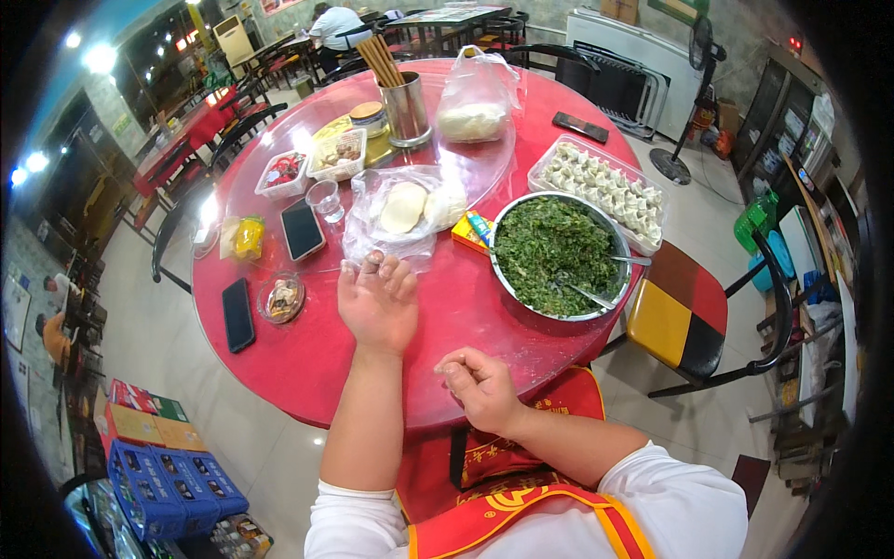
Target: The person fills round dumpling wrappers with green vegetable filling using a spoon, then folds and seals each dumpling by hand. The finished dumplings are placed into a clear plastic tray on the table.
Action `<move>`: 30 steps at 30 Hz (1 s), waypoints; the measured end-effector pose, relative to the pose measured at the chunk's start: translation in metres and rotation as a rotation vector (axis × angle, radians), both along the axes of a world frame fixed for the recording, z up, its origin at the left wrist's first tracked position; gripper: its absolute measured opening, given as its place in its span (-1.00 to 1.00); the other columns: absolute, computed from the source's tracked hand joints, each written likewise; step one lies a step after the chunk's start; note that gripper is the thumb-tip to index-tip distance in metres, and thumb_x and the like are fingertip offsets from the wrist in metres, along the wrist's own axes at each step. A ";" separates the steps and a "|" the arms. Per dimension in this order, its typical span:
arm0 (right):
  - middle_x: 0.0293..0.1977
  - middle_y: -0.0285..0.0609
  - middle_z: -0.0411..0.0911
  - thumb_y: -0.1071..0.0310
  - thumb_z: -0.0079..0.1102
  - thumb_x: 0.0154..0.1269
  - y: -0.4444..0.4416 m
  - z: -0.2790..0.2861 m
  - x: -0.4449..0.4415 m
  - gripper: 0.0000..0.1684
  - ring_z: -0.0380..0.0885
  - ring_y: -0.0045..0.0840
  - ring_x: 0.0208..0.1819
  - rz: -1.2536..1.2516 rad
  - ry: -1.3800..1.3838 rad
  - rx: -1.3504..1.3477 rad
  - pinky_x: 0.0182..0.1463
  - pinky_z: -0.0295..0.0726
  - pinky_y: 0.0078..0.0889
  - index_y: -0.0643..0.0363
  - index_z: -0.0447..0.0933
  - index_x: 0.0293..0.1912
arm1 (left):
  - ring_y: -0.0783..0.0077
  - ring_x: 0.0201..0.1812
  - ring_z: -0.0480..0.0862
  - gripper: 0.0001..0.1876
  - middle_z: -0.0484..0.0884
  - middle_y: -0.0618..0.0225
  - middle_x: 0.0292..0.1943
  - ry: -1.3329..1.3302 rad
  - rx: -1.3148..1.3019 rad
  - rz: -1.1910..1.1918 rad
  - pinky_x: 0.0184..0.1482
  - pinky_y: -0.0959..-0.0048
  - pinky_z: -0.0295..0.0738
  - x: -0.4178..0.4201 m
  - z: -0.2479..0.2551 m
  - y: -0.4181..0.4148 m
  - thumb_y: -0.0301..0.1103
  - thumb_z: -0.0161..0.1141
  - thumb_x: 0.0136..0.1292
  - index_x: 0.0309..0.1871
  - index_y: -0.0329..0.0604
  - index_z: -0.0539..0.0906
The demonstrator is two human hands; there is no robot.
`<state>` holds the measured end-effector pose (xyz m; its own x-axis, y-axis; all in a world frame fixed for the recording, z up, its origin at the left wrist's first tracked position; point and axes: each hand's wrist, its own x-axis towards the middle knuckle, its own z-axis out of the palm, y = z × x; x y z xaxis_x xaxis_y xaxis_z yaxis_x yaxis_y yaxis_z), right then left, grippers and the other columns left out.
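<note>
My left hand (380, 304) is palm up over the red round table (447, 321), fingers loosely curled and apart, with nothing visible in it. Just beyond its fingertips lies a plastic bag with a stack of round dough wrappers (403, 207). Near the table's front edge my right hand (482, 388) has its fingers curled inward; whether something small is between them I cannot tell. To its upper right stands a metal bowl of chopped green filling (559, 255), with a spoon (591, 296) and another metal handle in it. Behind the bowl, a clear plastic tray (534, 171) holds rows of folded dumplings.
Phones (238, 316) (303, 230), an ashtray (281, 298), a plastic cup (325, 200) and small food containers (337, 155) are on the left. Farther back stand a metal chopstick holder (406, 108) and a bag of dough (473, 120). A chair (681, 307) is at the right.
</note>
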<state>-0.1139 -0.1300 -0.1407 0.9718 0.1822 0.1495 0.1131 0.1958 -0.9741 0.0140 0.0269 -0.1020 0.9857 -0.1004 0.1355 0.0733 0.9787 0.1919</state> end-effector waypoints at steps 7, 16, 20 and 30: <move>-0.48 -0.46 0.48 0.35 0.10 0.60 0.002 0.004 0.001 -0.80 0.33 -0.86 -0.47 -0.008 -0.017 -0.016 -0.41 0.36 -0.66 0.29 0.61 -0.07 | 0.49 -0.40 0.28 -0.59 0.35 0.40 -0.39 0.020 0.004 0.009 -0.36 0.49 0.22 0.001 0.000 0.001 0.02 0.10 0.49 -0.14 -0.23 0.52; -0.50 -0.42 0.48 0.32 0.14 0.59 0.003 -0.002 0.001 -0.78 0.36 -0.84 -0.47 -0.063 -0.061 -0.010 -0.41 0.37 -0.61 0.29 0.62 -0.07 | 0.49 -0.40 0.30 -0.57 0.37 0.39 -0.39 -0.007 0.029 -0.003 -0.37 0.49 0.21 0.002 -0.002 -0.001 0.04 0.10 0.50 -0.10 -0.25 0.54; -0.52 -0.40 0.46 0.30 0.16 0.58 0.005 -0.007 0.004 -0.79 0.35 -0.83 -0.48 -0.117 -0.139 -0.072 -0.42 0.37 -0.57 0.25 0.61 -0.09 | 0.49 -0.39 0.30 -0.54 0.38 0.40 -0.38 -0.051 0.034 -0.004 -0.38 0.49 0.22 0.003 -0.008 0.004 0.04 0.09 0.52 -0.09 -0.29 0.55; -0.51 -0.37 0.47 0.31 0.16 0.57 -0.001 0.001 0.002 -0.79 0.36 -0.81 -0.47 -0.081 -0.105 -0.009 -0.40 0.40 -0.55 0.28 0.60 -0.11 | 0.49 -0.40 0.30 -0.59 0.38 0.41 -0.38 -0.032 0.067 0.002 -0.38 0.50 0.23 0.003 -0.003 0.000 0.01 0.11 0.51 -0.11 -0.25 0.53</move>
